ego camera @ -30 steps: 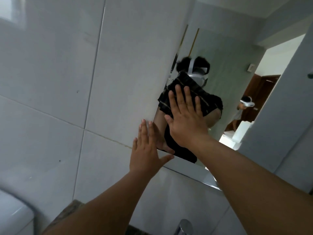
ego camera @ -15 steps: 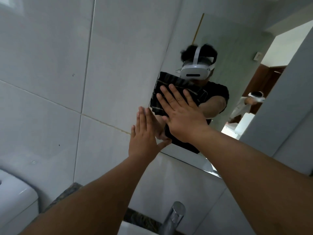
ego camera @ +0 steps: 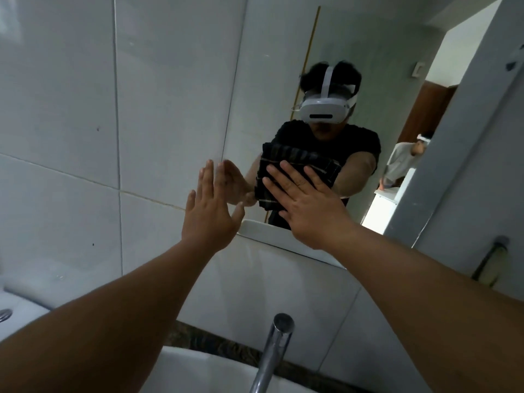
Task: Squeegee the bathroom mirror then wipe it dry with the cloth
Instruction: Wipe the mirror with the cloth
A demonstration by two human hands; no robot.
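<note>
Pressing item: right hand (ego camera: 306,205), fingers (ego camera: 286,177) straight and spread, flat on dark striped cloth (ego camera: 300,158) against mirror (ego camera: 354,52), near its lower left corner. Left hand (ego camera: 208,211), fingers together and straight, braces at mirror's left edge. Risks: unpinched cloth slipping down toward tap (ego camera: 272,347); bare left palm probably smudging glass.

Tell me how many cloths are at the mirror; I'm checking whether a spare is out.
1. A dark striped cloth is pressed flat on the mirror under the right hand, near its lower left corner. Others may lie out of view.
</note>
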